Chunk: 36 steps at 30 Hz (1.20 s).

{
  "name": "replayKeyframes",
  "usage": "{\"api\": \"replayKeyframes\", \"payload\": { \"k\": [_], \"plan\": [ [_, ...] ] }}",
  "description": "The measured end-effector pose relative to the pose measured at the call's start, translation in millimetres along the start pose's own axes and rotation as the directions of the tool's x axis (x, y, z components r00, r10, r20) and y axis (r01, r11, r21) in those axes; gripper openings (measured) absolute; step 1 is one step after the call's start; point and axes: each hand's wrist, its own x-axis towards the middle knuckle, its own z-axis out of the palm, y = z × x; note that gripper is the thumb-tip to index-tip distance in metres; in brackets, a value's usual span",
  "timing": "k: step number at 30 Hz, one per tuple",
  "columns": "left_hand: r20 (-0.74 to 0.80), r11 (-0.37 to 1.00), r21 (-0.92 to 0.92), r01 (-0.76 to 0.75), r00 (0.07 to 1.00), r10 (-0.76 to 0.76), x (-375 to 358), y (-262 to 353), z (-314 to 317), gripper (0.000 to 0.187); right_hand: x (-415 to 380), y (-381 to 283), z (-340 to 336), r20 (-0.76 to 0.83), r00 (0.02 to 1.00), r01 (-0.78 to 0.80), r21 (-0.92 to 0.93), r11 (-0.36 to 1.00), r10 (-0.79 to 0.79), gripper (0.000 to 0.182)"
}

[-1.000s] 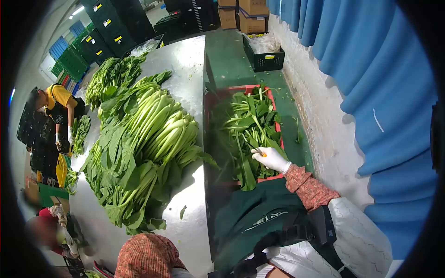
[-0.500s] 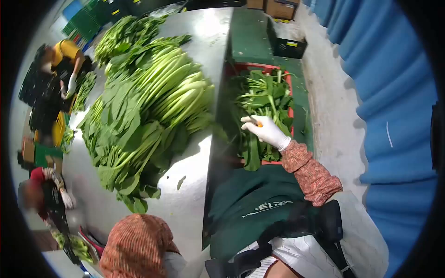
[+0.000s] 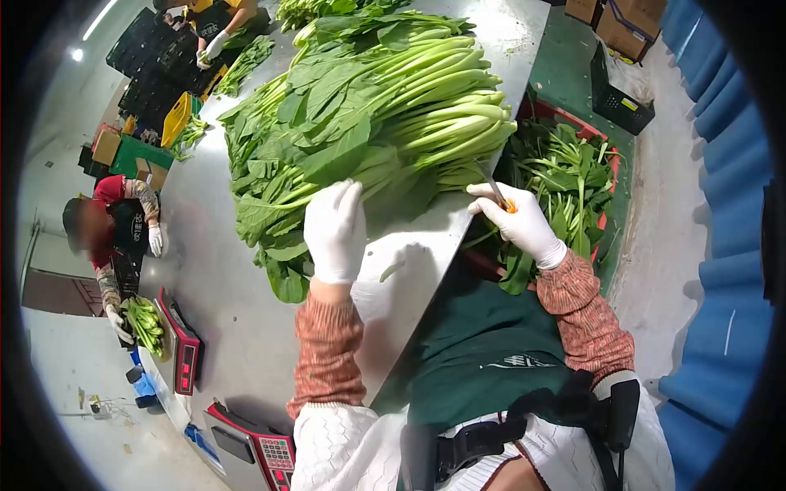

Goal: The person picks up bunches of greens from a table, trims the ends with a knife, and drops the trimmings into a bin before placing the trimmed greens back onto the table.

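My left hand (image 3: 336,233), in a white glove, is over the near edge of a big pile of leafy greens (image 3: 352,106). Its fingers are pressed together, and whatever lies in them is hidden; a green blur shows beside the fingertips. My right hand (image 3: 520,221), gloved too, is closed around a small knife (image 3: 497,191) with an orange handle. The narrow blade points up and left, close to the pale stalk ends. Below and beyond that hand, a red crate (image 3: 612,176) holds loose leaves and stalks.
Two red scales (image 3: 274,454) stand at the table's (image 3: 221,319) lower left. Across it, one co-worker (image 3: 127,217) touches greens (image 3: 146,323) by a scale; another (image 3: 221,29) is farther back. A black crate (image 3: 618,102) sits on the floor beside a blue curtain (image 3: 733,270).
My left hand has come up from the lower edge to the pile. My right hand has moved with the knife from over the crate to the table's edge. The view has turned left.
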Motion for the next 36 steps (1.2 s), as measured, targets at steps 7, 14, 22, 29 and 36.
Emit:
{"api": "replayKeyframes", "payload": {
  "k": [7, 14, 22, 29, 36],
  "plan": [
    [0.314, 0.98, 0.2, 0.003, 0.947, -0.067, 24.6, -28.0, 35.1, 0.058, -24.4, 36.6, -16.4, -0.043, 0.996, -0.084, -0.019, 0.996, 0.083, 0.028],
    [0.324, 0.97, 0.242, -0.009, 0.943, -0.072, -2.6, -6.2, 17.3, 0.062, -33.8, 49.2, -11.7, -0.001, 0.996, -0.085, 0.025, 0.996, 0.085, 0.028],
    [0.05, 0.98, 0.199, -0.001, 0.999, -0.009, -26.9, 18.1, 11.5, 0.021, -17.4, 27.6, 31.9, 0.088, 0.996, -0.011, 0.154, 0.988, -0.003, 0.034],
    [0.032, 0.991, 0.13, 0.014, 0.999, -0.018, -52.2, 17.9, 5.6, 0.03, 53.1, 11.9, 105.0, 0.086, 0.995, 0.031, 0.2, 0.979, -0.049, 0.041],
    [0.098, 0.999, 0.005, -0.05, 0.994, 0.049, -22.6, 32.0, -11.5, 0.064, -6.9, -20.5, 91.0, 0.06, 0.949, 0.306, 0.044, 0.951, -0.308, 0.017]
  ]
}}
